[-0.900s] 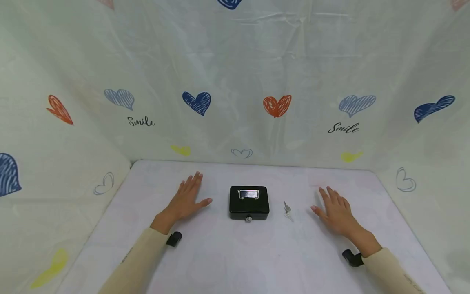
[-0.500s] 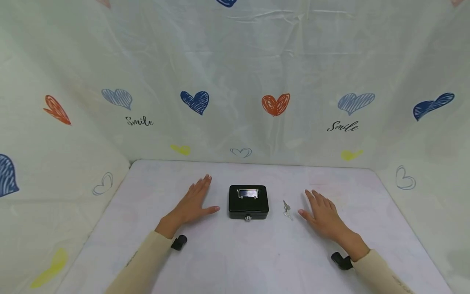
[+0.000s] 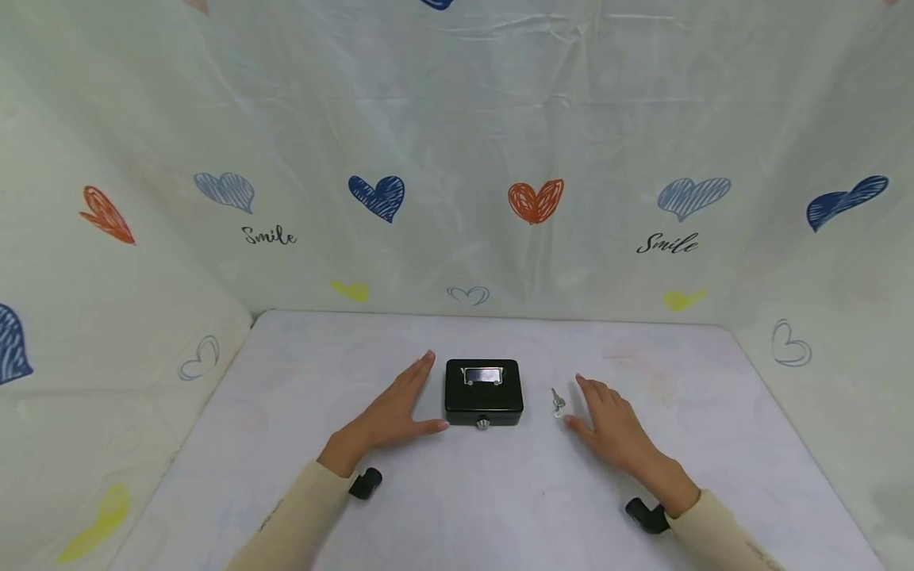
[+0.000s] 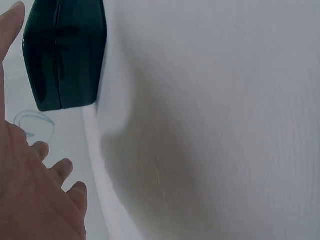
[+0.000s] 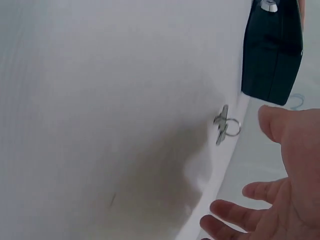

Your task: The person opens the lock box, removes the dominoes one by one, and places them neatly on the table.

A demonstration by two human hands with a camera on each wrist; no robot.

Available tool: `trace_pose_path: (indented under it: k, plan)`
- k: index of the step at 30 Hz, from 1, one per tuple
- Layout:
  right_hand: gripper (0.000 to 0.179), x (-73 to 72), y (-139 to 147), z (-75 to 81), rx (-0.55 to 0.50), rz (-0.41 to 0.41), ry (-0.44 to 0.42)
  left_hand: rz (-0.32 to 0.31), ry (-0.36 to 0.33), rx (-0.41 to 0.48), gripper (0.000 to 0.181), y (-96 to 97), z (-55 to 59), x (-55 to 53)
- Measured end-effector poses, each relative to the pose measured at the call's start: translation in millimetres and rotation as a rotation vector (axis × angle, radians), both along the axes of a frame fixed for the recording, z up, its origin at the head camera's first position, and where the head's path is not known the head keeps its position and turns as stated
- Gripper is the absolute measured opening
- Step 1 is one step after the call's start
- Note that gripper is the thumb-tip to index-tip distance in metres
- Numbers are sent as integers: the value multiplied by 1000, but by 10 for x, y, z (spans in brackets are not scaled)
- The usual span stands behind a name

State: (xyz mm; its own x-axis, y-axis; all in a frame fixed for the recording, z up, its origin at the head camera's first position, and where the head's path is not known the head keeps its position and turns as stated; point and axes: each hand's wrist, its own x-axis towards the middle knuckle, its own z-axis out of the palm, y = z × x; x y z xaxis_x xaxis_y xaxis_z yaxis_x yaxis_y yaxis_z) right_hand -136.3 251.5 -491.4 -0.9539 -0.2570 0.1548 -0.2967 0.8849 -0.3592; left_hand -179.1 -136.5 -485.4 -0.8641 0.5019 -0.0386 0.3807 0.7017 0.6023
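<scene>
A small black cash box [image 3: 484,396] sits lidded on the white table, a silver handle on its top and a round lock [image 3: 482,424] at its front. To its right lie small silver keys on a ring [image 3: 558,403]; the right wrist view shows the keys [image 5: 222,125] too. My left hand [image 3: 389,412] is spread at the box's left side, thumb tip near its front left corner. My right hand [image 3: 612,428] is just right of the keys, fingers extended and thumb tip close to them. Neither hand holds anything.
The table [image 3: 457,507] has a white cover. A pale curtain [image 3: 457,119] printed with hearts and the word Smile stands behind and on both sides. Each wrist carries a small black camera, such as the left camera [image 3: 366,483].
Both hands have moved inward: the left one rightward up to the box's side, the right one leftward up to the keys. Box and keys have stayed in place.
</scene>
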Motion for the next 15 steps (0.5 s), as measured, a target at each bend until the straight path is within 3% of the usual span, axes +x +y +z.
trace_pose_path:
  k: [5,15]
  plan:
    - [68,-4,-91,15,-62,-19,4,26,-81,106,114,91,19,44]
    - [59,-81,-262,90,-258,-121,-215,52,-186,347,114,258,-66,43]
